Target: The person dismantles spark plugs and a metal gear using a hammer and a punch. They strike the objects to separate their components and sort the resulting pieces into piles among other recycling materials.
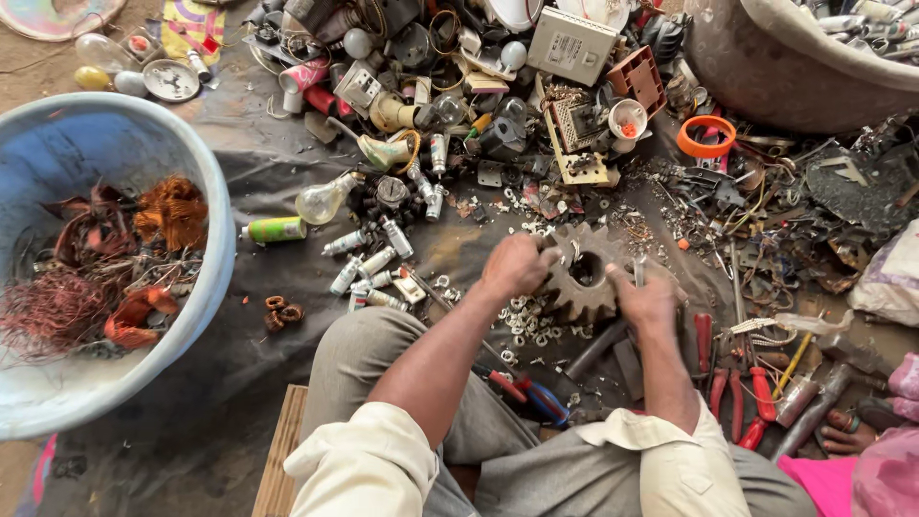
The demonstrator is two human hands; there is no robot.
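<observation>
**Two hands on a rusty gear wheel amid sorted scrap**

The person sits low on the floor, on a small wooden board [280, 450], with a dark cloth [230, 134] spread in front. In the middle of this cloth, just before the knees, lies a large toothed gear wheel [582, 278], rusty and brown. Both hands are on it. The left hand [515, 266] is clenched around the left rim, fingers curled over the teeth, probably to keep the heavy wheel from turning. The right hand [646, 299] presses on the right rim and seems to grip a thin metal piece; this I cannot tell for sure.

Small washers and nuts [525, 321] lie scattered just beside the wheel. Pliers with red handles [742, 397] rest near the right knee, within easy reach. At the left stands a big blue basin [215, 220] with copper wire [172, 211] inside, so it seems one kind of metal is kept apart. Bulbs, tubes and broken electric parts [459, 86] are heaped further away.
</observation>
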